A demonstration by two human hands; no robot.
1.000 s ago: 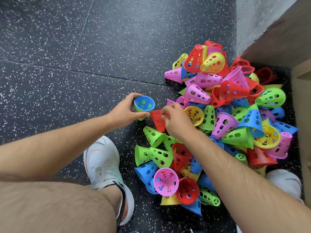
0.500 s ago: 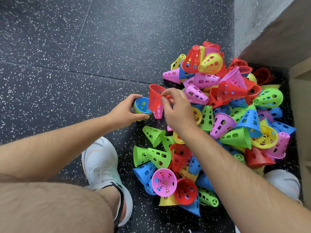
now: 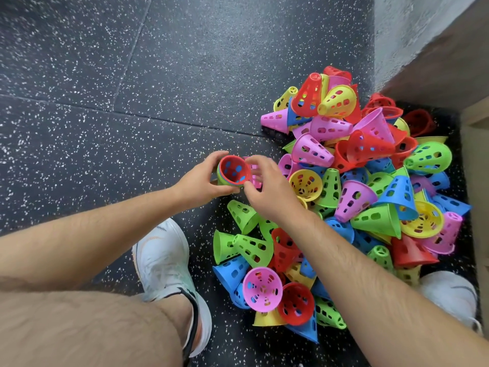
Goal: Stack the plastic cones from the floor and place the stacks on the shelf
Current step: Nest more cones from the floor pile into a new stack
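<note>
From the head camera: a small stack of cones (image 3: pixel 234 171), red one innermost, is gripped by the left hand (image 3: pixel 199 181), just left of the heap (image 3: pixel 375 207) on the floor (image 3: pixel 105 102). The right hand (image 3: pixel 270 192) is curled beside it over a blurred pink cone (image 3: pixel 255 173); whether anything is held cannot be told.

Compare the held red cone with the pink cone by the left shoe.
The red cone sits in a stack gripped by the left hand; the pink cone lies loose in the pile. Blue fills the red cone's holes; the pink cone's show mixed colours. Both mouths face up.
</note>
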